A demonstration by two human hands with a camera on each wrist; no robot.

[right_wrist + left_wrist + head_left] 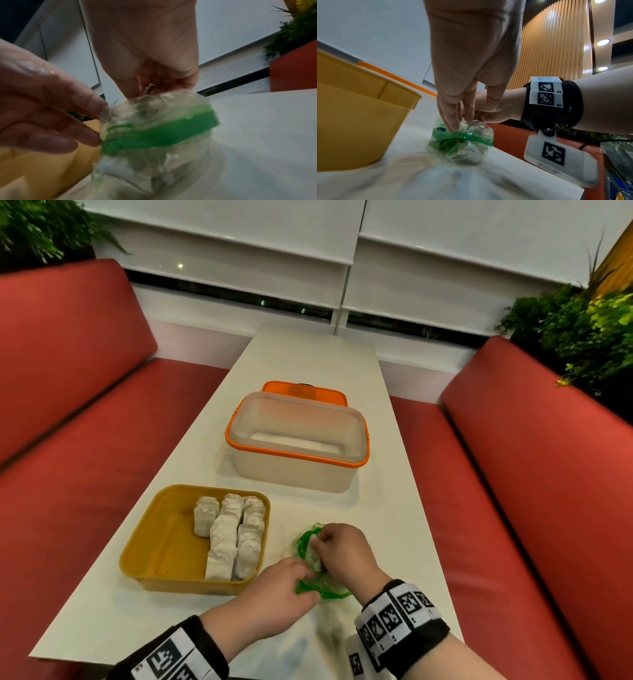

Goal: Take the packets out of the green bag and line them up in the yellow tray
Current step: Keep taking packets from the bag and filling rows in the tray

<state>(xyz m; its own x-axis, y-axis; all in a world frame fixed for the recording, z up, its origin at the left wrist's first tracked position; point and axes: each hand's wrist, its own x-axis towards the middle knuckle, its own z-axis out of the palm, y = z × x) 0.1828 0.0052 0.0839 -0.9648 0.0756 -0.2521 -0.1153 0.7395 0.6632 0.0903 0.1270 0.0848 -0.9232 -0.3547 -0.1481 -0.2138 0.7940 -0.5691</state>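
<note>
Seven or so white packets (230, 534) already lie in two rows along the side of the yellow tray (154, 546) nearest the green bag (310, 563), which sits just beside the tray with pale contents inside; how many remain I cannot tell. The left hand (274, 590) pinches the bag's rim on its tray side. The right hand (342, 549) reaches into the mouth, fingers curled, apparently around a packet, though the hold is hidden.

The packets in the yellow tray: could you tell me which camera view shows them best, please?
The head view: it looks down into the yellow tray and shows the white packets lined up on its right side. The left wrist view shows only the tray's outer wall; the right wrist view only a blurred yellow patch.
</note>
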